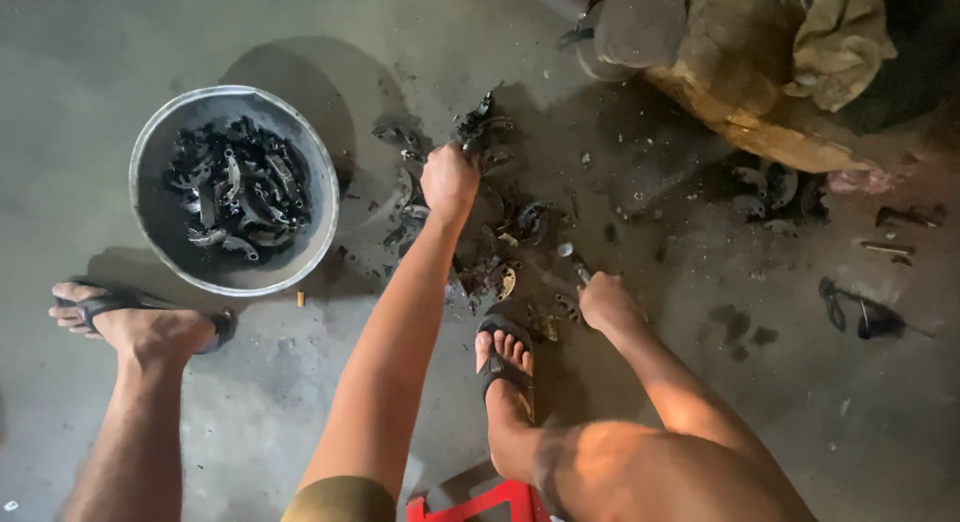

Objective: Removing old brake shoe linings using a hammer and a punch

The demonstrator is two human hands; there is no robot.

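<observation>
My left hand (449, 177) reaches out over a heap of dark, greasy curved metal parts (495, 247) on the concrete floor, fingers closed around a dark piece (477, 122) at the heap's far edge. My right hand (605, 300) rests lower, at the right side of the heap, closed on a thin metal tool (572, 260) whose tip points up-left into the parts. A round metal basin (150, 157) at the left holds several similar curved parts (240, 187).
My feet in black sandals stand at the left (135, 322) and just below the heap (505, 357). A worn wooden block with cloth (760, 72) lies at the top right, with more parts (765, 187) beside it. A red stool (480, 504) is at the bottom edge.
</observation>
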